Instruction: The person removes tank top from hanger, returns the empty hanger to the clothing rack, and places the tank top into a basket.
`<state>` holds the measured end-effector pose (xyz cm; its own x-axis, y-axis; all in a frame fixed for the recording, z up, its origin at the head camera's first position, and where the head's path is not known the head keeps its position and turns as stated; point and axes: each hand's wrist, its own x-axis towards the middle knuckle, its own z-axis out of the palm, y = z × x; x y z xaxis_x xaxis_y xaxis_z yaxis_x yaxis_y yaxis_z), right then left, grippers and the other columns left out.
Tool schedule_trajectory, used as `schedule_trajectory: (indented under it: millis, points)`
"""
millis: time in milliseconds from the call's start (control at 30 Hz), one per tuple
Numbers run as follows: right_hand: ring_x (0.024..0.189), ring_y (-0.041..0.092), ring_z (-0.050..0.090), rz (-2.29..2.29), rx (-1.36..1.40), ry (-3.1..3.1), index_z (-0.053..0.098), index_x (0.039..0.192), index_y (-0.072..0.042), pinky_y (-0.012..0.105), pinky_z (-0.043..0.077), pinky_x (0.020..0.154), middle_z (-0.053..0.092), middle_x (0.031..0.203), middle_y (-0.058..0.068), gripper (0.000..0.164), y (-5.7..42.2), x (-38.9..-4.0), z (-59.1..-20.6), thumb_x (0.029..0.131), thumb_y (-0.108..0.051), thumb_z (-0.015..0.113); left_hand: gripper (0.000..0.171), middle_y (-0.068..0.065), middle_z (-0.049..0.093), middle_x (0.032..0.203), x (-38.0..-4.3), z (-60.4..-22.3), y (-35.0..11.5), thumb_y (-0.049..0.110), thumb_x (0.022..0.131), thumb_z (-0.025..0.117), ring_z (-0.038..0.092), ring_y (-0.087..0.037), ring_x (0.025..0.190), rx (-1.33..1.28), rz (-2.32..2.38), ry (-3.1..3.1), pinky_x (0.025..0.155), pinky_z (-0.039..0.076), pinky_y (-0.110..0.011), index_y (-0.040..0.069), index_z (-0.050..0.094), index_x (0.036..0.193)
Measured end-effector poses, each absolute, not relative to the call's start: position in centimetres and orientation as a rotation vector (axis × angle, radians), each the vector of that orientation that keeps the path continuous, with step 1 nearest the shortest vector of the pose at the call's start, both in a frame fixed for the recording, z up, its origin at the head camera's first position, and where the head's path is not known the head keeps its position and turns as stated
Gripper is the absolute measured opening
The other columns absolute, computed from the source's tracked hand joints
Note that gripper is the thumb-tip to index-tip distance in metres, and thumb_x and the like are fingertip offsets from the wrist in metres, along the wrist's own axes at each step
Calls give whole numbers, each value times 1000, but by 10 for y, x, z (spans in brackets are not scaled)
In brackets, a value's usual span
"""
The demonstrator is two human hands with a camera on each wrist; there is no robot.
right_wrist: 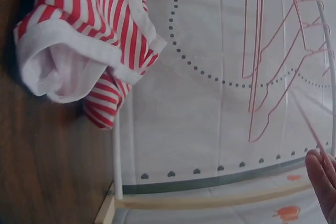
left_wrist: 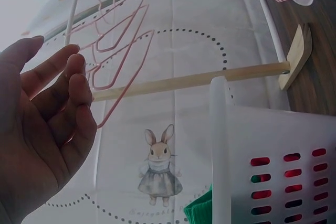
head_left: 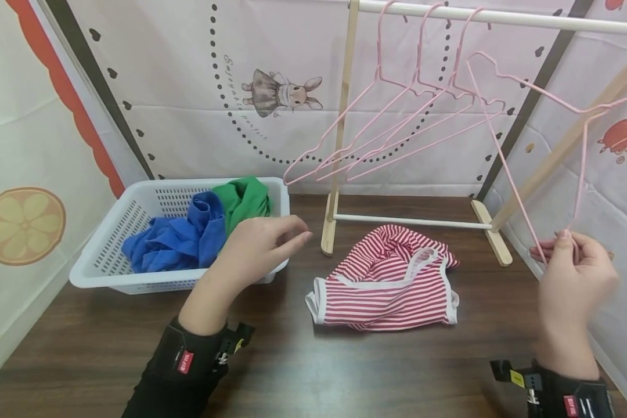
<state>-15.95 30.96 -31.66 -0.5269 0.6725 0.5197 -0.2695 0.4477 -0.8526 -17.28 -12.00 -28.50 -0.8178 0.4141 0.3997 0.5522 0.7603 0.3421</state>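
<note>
My right hand [head_left: 577,281] pinches a pink clothes hanger [head_left: 511,184] at the right, off the rack's bar and tilted. In the right wrist view its fingertips [right_wrist: 317,169] show at the edge beside the pink wire. Bunched on the table between my hands lies a red-and-white striped shirt [head_left: 386,305] with white trim. Near the basket's front right corner hovers my left hand [head_left: 256,247], fingers loosely curled and holding nothing. The left wrist view shows its palm [left_wrist: 42,114] bare.
A white basket [head_left: 96,264] at the left holds blue cloth [head_left: 175,238] and green cloth [head_left: 245,200]. Behind the shirt stands a wooden rack [head_left: 343,104], with several pink hangers [head_left: 368,133] on its white bar [head_left: 501,17]. Printed fabric walls surround the brown table [head_left: 345,371].
</note>
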Motion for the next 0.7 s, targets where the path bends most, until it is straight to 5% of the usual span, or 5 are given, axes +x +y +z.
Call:
schedule_trajectory:
  millis: [167, 300, 433, 533, 700]
  points:
    - [68, -17, 58, 945, -300, -1870, 69, 106, 2, 6, 47, 66, 73, 88, 8, 33, 299, -165, -309, 101, -25, 50, 28, 8, 61, 74, -172, -284, -117, 41, 96, 59, 54, -12, 68, -736, -634, -2685, 62, 46, -29, 19, 70, 110]
    - [72, -26, 48, 723, -255, -1897, 71, 105, 5, 2, 38, 65, 72, 95, 16, 41, 292, -169, -302, 102, -28, 48, 28, 10, 58, 69, -171, -283, -115, 41, 96, 59, 52, -12, 66, -742, -629, -2699, 60, 44, -29, 19, 70, 110]
    - [73, 9, 67, 574, -171, -1900, 71, 102, 6, 15, 33, 61, 72, 92, 19, 41, 287, -177, -296, 103, -27, 47, 28, 10, 56, 67, -172, -283, -115, 40, 96, 60, 51, -12, 64, -752, -637, -2705, 59, 44, -29, 18, 70, 110]
    - [72, 43, 64, 490, -97, -1891, 68, 99, 10, 35, 35, 58, 70, 90, 25, 39, 283, -184, -291, 103, -23, 48, 28, 10, 56, 66, -172, -284, -114, 40, 96, 59, 51, -12, 64, -755, -640, -2708, 59, 44, -29, 18, 70, 110]
    - [71, 47, 63, 450, -61, -1895, 68, 98, 11, 47, 33, 55, 69, 89, 27, 35, 275, -196, -283, 103, -17, 48, 29, 10, 55, 65, -173, -284, -114, 40, 96, 59, 51, -12, 64, -755, -641, -2721, 59, 44, -29, 18, 70, 110]
